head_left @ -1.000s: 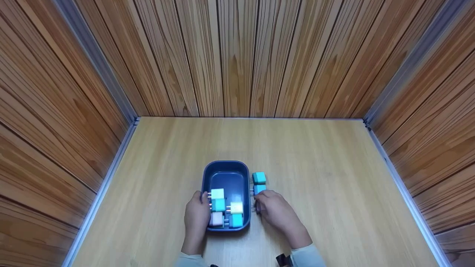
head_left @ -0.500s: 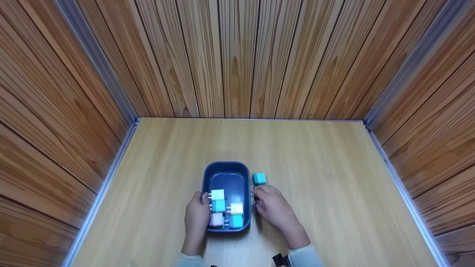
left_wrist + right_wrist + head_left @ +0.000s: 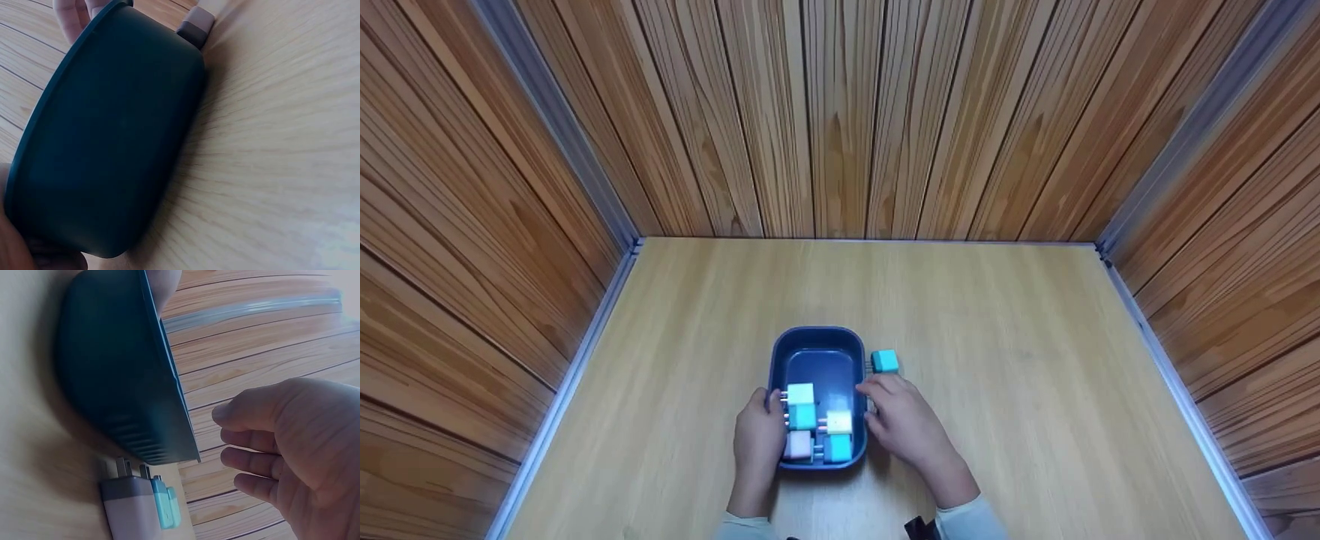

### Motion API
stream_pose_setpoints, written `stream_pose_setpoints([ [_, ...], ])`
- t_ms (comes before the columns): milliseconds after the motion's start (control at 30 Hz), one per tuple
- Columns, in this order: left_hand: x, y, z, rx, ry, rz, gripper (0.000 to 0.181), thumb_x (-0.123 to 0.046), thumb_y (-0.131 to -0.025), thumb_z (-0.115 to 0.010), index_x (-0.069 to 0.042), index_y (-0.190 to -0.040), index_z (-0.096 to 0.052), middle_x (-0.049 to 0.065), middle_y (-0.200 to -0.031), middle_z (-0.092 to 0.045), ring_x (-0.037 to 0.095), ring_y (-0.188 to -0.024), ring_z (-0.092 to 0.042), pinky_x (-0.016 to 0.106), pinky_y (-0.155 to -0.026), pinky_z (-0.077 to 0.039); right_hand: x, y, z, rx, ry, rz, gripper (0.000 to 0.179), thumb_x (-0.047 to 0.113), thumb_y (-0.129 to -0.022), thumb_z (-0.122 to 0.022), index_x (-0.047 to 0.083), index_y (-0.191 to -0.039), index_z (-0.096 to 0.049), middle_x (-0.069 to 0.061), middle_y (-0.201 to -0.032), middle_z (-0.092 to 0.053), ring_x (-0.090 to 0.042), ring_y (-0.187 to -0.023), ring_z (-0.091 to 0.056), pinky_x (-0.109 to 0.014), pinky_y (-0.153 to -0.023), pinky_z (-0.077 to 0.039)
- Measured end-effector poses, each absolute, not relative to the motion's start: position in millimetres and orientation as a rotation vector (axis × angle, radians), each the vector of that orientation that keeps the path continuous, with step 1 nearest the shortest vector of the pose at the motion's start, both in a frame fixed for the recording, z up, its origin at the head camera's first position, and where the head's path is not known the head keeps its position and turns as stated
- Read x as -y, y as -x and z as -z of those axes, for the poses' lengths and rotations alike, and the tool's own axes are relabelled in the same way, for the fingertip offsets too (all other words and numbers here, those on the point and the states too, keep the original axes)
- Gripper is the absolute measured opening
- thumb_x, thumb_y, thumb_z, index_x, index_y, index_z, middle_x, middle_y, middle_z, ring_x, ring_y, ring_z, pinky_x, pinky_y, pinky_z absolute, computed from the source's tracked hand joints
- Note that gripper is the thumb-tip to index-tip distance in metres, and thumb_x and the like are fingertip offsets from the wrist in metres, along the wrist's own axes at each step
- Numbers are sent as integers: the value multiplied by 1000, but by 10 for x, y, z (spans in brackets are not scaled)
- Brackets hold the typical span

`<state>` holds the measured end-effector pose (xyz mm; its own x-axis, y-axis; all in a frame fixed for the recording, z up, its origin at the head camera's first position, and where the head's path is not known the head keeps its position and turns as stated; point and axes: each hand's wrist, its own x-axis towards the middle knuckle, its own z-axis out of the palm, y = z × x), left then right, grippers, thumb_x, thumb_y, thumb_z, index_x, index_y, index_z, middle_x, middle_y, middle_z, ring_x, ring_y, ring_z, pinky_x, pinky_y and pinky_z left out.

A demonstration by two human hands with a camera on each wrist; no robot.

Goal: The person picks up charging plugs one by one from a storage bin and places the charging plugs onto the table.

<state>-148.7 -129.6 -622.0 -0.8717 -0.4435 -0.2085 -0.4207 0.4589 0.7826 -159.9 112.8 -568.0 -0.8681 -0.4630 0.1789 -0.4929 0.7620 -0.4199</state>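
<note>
In the head view my left hand (image 3: 760,435) grips the left rim of a dark blue tray (image 3: 821,334), thumb over the edge. Several plug adapters with metal prongs lie in its near half: a white one (image 3: 800,394), a pale yellow one (image 3: 838,421), a lilac one (image 3: 799,444) and teal ones. My right hand (image 3: 911,424) hovers by the tray's right rim. Its fingers are loosely bent in the right wrist view, with nothing visible between them. Outside the tray a lilac-and-dark adapter (image 3: 132,506) and teal adapters (image 3: 165,506) stand in a row, prongs toward the tray.
The wooden tabletop (image 3: 997,322) spreads around the tray. Plank-patterned walls (image 3: 840,120) close it in at the back and both sides, with metal strips along their corners.
My right hand has moved left and slightly forward from the adapters beside the tray to its right rim. The left hand, the tray and the adapters inside stay put.
</note>
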Motion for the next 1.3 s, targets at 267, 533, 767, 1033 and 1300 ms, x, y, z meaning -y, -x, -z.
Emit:
stream_pose_setpoints([
  [267,1295,1494,6213,2674,-806,1428,30,-38,-108,-48,-12,-103,-61,4,-74,-45,22,-70,-51,32,-58,-37,-1027,1580,5672,2901,-857,-747,39,16,-94,-73,15,-133,-66,2,-129,-64,-17,-123,-57,-41,-107,-48],
  [533,1294,1489,6213,2677,-811,1424,30,-37,-108,-48,-11,-105,-62,5,-75,-48,22,-71,-52,32,-58,-37,-919,1560,5731,2900,-948,-696,37,14,-93,-73,14,-130,-67,1,-127,-65,-18,-120,-58,-41,-105,-48],
  [767,1290,1488,6215,2668,-829,1448,31,-38,-108,-48,-11,-109,-63,6,-78,-53,22,-74,-54,32,-61,-41,-846,1533,5754,2960,-987,-710,38,15,-96,-71,16,-133,-66,1,-132,-64,-19,-125,-57,-42,-108,-46],
  [1033,1283,1478,6209,2635,-809,1457,29,-36,-108,-47,-10,-106,-62,6,-78,-51,22,-72,-52,33,-60,-39,-800,1564,5790,2969,-1018,-616,39,13,-94,-71,13,-133,-66,-2,-130,-65,-20,-124,-58,-41,-110,-45],
  [1300,1284,1476,6207,2643,-829,1485,33,-39,-108,-47,-11,-113,-63,6,-83,-57,22,-77,-56,32,-63,-43,-751,1580,5816,3026,-1002,-593,41,12,-95,-70,14,-135,-65,-2,-133,-63,-20,-127,-56,-41,-111,-43],
])
